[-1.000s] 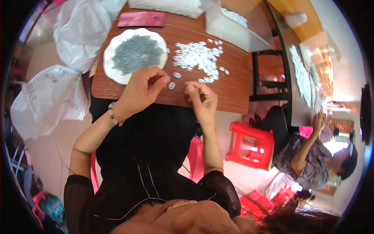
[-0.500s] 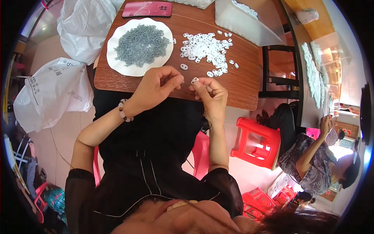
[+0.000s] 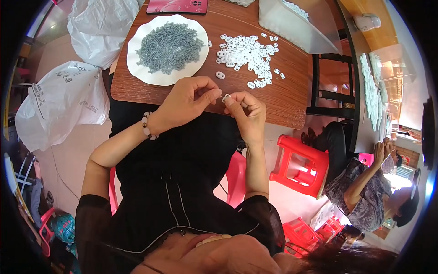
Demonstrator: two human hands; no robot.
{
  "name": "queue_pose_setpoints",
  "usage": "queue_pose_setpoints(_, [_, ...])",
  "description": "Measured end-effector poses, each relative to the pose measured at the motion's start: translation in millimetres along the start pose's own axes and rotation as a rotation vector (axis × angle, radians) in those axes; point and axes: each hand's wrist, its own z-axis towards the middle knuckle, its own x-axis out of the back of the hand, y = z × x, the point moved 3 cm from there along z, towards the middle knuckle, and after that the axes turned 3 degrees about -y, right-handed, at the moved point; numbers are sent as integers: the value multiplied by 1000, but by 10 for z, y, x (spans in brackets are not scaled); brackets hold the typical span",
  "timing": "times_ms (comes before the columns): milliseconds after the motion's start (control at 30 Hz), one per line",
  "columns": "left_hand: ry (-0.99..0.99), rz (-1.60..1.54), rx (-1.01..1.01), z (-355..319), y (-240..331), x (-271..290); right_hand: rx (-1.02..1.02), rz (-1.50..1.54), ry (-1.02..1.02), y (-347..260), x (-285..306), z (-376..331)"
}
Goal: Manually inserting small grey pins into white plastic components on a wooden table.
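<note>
My left hand (image 3: 186, 103) is closed in a pinch at the table's front edge, and a tiny grey piece (image 3: 222, 95) shows at its fingertips. Facing it, my right hand (image 3: 248, 118) grips a small white two-hole plastic piece (image 3: 226, 97) between thumb and forefinger. The two sets of fingertips nearly touch. Beyond my left hand lies a white scalloped plate (image 3: 133, 59) heaped with small grey rod-shaped pieces (image 3: 171, 48). A loose pile of white two-hole plastic pieces (image 3: 246, 55) is spread on the wooden table (image 3: 283, 100), past my right hand.
A pink phone (image 3: 177, 6) lies at the far left of the table. At the far right stands a translucent bin (image 3: 292, 29) with white pieces. White bags (image 3: 64, 102) sit to the left. On the right are a red stool (image 3: 301, 166) and another person (image 3: 360, 192) at a table.
My left hand has moved slightly right, bringing its fingertips up to the white piece in my right hand. The view has shifted a little, so the table items appear higher and further right.
</note>
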Motion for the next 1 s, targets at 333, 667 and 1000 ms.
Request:
queue_pose_setpoints(333, [-24,72,-30,-1,-27,-17,29,-95,10,14,-2,-10])
queue_pose_setpoints(667, [-18,97,-40,10,-107,-17,37,-154,30,69,5,-15])
queue_pose_setpoints(1000, [-23,106,-26,10,-58,-18,36,-163,30,79,-3,-11])
